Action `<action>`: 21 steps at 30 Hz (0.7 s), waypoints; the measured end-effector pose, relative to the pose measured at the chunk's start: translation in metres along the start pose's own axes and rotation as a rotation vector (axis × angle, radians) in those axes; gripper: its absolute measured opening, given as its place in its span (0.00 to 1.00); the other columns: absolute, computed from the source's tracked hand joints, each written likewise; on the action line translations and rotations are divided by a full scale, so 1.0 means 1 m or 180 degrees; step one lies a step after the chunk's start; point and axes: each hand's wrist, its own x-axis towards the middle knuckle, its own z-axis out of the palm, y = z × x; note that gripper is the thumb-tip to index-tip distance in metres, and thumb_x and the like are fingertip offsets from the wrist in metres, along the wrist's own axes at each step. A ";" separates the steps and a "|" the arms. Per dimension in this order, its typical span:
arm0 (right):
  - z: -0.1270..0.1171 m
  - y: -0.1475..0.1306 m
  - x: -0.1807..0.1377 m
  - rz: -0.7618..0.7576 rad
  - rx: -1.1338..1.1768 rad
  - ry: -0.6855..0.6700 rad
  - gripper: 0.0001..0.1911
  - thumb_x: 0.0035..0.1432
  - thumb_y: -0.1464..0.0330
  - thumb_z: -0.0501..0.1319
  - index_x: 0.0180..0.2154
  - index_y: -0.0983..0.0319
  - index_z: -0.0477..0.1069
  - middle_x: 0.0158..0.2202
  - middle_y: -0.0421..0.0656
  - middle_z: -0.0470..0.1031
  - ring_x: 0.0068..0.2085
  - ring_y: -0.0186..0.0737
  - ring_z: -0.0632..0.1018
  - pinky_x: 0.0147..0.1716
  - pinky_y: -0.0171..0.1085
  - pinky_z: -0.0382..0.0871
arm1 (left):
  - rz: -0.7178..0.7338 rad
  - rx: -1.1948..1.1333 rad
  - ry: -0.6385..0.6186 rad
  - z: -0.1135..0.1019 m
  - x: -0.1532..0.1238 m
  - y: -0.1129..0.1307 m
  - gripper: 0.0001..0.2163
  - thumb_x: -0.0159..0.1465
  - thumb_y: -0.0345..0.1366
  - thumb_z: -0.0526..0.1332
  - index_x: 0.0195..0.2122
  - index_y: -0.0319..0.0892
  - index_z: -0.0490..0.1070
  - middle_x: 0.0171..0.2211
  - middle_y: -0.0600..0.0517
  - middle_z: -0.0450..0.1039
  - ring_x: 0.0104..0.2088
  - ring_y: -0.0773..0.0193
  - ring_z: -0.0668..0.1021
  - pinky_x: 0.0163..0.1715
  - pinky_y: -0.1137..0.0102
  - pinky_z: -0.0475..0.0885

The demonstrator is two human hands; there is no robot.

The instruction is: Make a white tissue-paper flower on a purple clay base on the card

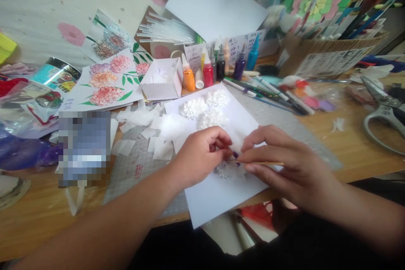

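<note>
Centrally, over a white paper sheet [211, 202] at the near edge of the counter [34, 228], the right hand [292, 164] pinches a thin wooden stick [270, 163], its long axis running crosswise toward the left hand [196, 156], whose fingertips bunch together. A small purple patch [236, 155] shows between both hands (blurred, so whether the left hand grips it I cannot tell), and the stick's left end is hard to make out.

A person's bare left hand [198, 156] and bare right hand [297, 168], bare wrists [175, 173], forearms [120, 215] bare to the view's edges, black clothing [177, 244] low at the lap, its cut unclear.
</note>
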 end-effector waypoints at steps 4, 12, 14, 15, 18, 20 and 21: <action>0.003 -0.001 0.001 0.0068 -0.0130 -0.0159 0.07 0.59 0.75 0.58 0.35 0.63 0.75 0.38 0.47 0.71 0.41 0.42 0.70 0.41 0.43 0.65 | 0.0058 0.0068 -0.0078 -0.002 -0.001 0.003 0.04 0.58 0.29 0.60 0.34 0.43 0.68 0.30 0.57 0.73 0.30 0.70 0.75 0.30 0.74 0.68; 0.006 -0.004 0.001 0.0095 -0.0322 -0.0250 0.08 0.57 0.77 0.59 0.33 0.61 0.75 0.38 0.45 0.71 0.42 0.42 0.70 0.43 0.44 0.64 | 0.0068 0.0256 -0.0169 -0.010 -0.005 0.004 0.04 0.59 0.30 0.59 0.35 0.45 0.69 0.29 0.58 0.73 0.30 0.71 0.74 0.29 0.75 0.68; 0.004 -0.004 0.000 0.0050 -0.0297 -0.0213 0.07 0.58 0.76 0.59 0.34 0.61 0.75 0.38 0.46 0.70 0.42 0.42 0.70 0.42 0.44 0.64 | 0.0041 0.0312 -0.0172 -0.011 -0.005 0.004 0.03 0.59 0.32 0.59 0.35 0.45 0.69 0.29 0.57 0.73 0.30 0.70 0.74 0.29 0.75 0.68; 0.002 -0.004 -0.001 0.0000 -0.0241 -0.0161 0.07 0.58 0.76 0.59 0.35 0.62 0.75 0.38 0.46 0.70 0.41 0.42 0.70 0.42 0.44 0.64 | 0.0031 0.0349 -0.0179 -0.012 -0.006 0.004 0.03 0.59 0.32 0.59 0.34 0.45 0.69 0.29 0.57 0.73 0.30 0.70 0.75 0.29 0.75 0.68; -0.004 -0.003 -0.001 -0.0122 -0.0123 0.0094 0.06 0.59 0.75 0.58 0.36 0.64 0.74 0.37 0.47 0.71 0.41 0.42 0.71 0.42 0.43 0.66 | -0.0014 0.0507 -0.0265 -0.015 -0.007 0.005 0.03 0.59 0.34 0.60 0.34 0.45 0.70 0.28 0.57 0.72 0.29 0.69 0.74 0.28 0.75 0.68; -0.006 -0.001 -0.001 -0.0091 -0.0161 0.0161 0.05 0.58 0.74 0.59 0.37 0.65 0.74 0.37 0.47 0.71 0.41 0.41 0.72 0.40 0.41 0.66 | -0.0039 0.0608 -0.0361 -0.019 -0.008 0.008 0.03 0.59 0.35 0.59 0.34 0.45 0.70 0.27 0.57 0.73 0.29 0.69 0.74 0.28 0.74 0.68; -0.006 -0.001 -0.002 -0.0062 -0.0175 0.0135 0.05 0.58 0.74 0.60 0.37 0.64 0.74 0.37 0.47 0.71 0.41 0.41 0.72 0.40 0.41 0.66 | -0.0033 0.0653 -0.0378 -0.024 -0.009 0.009 0.03 0.60 0.36 0.59 0.35 0.45 0.70 0.27 0.56 0.73 0.28 0.69 0.75 0.28 0.74 0.68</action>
